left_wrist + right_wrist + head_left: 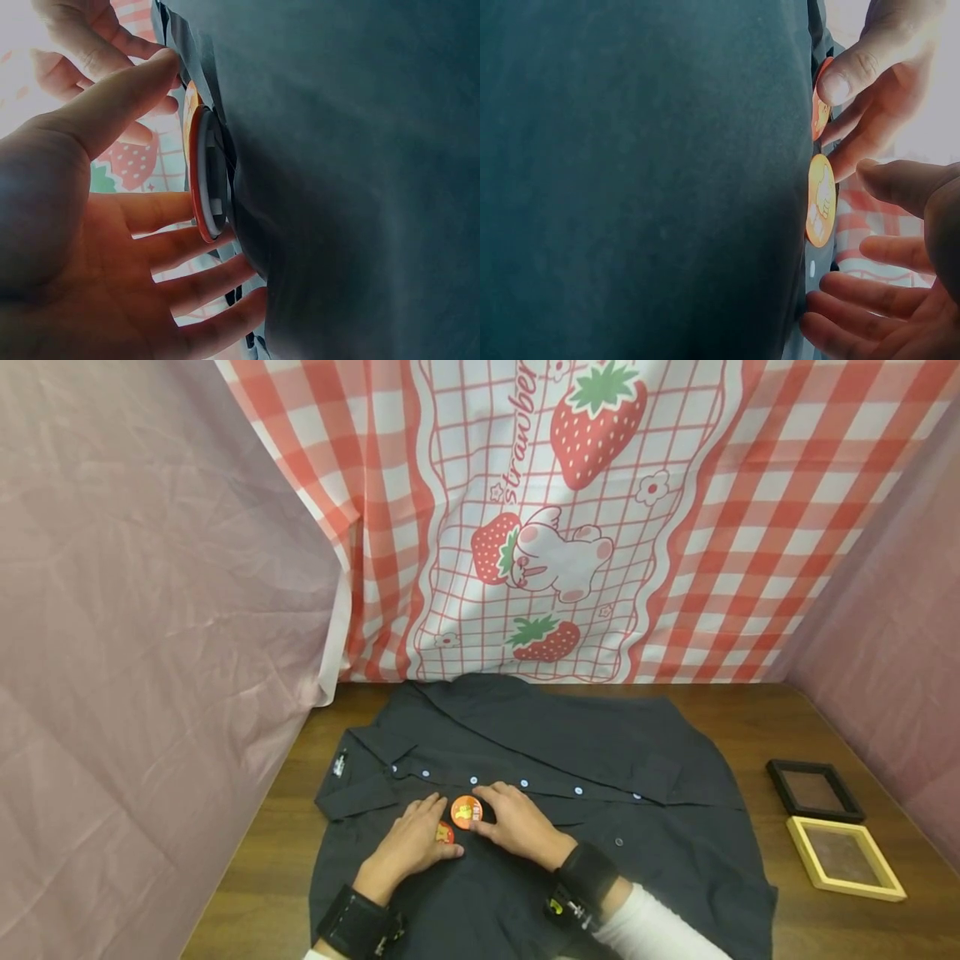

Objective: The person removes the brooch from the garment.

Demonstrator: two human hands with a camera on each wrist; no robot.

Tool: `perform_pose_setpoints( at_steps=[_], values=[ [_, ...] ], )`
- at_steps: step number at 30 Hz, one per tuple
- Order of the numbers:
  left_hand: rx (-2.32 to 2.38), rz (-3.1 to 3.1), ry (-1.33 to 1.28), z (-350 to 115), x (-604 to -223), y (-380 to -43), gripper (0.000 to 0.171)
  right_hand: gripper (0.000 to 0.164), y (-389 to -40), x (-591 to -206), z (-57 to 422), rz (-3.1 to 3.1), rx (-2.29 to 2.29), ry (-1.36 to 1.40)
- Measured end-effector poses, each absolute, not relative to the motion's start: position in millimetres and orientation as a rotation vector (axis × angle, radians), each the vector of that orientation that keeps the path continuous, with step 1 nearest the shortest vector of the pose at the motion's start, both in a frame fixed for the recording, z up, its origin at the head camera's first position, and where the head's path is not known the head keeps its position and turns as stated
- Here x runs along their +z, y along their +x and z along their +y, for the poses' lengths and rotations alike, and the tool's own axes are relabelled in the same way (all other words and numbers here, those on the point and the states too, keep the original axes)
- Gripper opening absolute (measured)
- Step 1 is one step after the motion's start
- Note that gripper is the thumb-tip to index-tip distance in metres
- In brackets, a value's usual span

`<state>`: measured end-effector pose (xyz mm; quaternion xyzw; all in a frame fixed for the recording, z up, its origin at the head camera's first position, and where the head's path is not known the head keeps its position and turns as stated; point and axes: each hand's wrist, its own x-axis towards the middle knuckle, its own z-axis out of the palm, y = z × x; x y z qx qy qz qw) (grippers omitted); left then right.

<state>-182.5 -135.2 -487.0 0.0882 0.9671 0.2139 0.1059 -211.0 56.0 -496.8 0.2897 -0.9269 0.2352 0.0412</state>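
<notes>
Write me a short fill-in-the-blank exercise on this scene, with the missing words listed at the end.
1. In the head view, the orange badge lies between the left hand and the ____ hand.
2. The collar of the dark shirt lies toward the person's ____ side.
3. The strawberries on the hanging cloth are red with ____ leaves.
4. The black frame lies beside a ____ frame.

Missing words: right; left; green; yellow.

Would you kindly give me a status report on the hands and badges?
Left hand at red badge, fingers extended. Right hand at orange badge, likewise. Both badges on dark shirt. Black frame, yellow frame well clear.
</notes>
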Motion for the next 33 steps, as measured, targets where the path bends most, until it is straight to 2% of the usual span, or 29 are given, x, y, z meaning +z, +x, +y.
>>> perform_pose_setpoints(
  at_steps=[33],
  values=[
    [0.459, 2.891, 0.31, -133, -486, -182, 0.078, 0.05, -213, -503, 44, -2.875, 0.587, 0.937]
  ],
)
